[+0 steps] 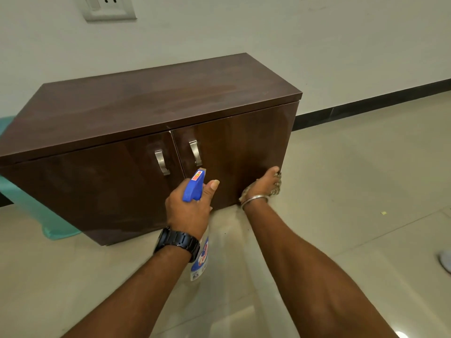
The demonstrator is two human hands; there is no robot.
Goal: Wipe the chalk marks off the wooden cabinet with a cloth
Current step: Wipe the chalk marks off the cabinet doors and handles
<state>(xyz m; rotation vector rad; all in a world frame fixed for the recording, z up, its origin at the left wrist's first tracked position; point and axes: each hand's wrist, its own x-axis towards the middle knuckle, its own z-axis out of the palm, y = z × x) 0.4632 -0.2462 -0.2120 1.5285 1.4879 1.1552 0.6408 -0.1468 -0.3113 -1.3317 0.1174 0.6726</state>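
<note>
A low dark-brown wooden cabinet [136, 111] with two doors and two metal handles stands against the white wall. My left hand [189, 208] grips a spray bottle [195, 185] with a blue trigger head, nozzle aimed at the right door. My right hand [263, 185] presses a pale patterned cloth [277, 185] flat against the lower right corner of the right door [234, 152]. Most of the cloth is hidden under my hand. I see no clear chalk marks on the doors; faint smears show on the top.
A teal plastic object [36, 211] sits behind the cabinet's left end. A wall socket [109, 6] is high on the wall. Beige tiled floor [353, 181] spreads to the right, with a grey object [445, 261] at the right edge.
</note>
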